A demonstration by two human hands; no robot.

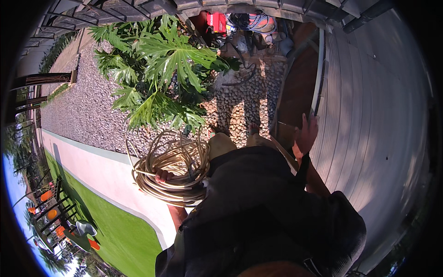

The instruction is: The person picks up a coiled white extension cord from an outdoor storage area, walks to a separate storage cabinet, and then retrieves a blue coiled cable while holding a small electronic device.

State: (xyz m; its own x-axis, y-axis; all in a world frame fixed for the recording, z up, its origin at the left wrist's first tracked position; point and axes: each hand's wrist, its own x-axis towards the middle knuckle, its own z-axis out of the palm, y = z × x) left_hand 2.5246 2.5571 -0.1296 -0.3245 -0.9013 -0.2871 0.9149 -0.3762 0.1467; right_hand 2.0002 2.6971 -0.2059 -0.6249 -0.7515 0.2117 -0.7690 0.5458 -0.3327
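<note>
A large coil of beige hose (170,168) hangs at my left side, its many loops loosely bundled. My left hand (164,176) reaches through the coil, with the fingers wrapped round some of the loops. Over on the right, my right hand (306,134) is raised with its fingers stretched out and holds nothing. It is beside the edge of the grey plank surface (344,111); whether it touches that edge I cannot tell. My feet, partly hidden by my dark clothing, are over the pebbles.
Ahead lie rounded pebbles (230,99) and a broad-leaved green plant (173,62). A red box (217,23) and a bundle of blue cord (258,23) sit among clutter at the back. Left are a pale path (101,159) and green turf (108,217).
</note>
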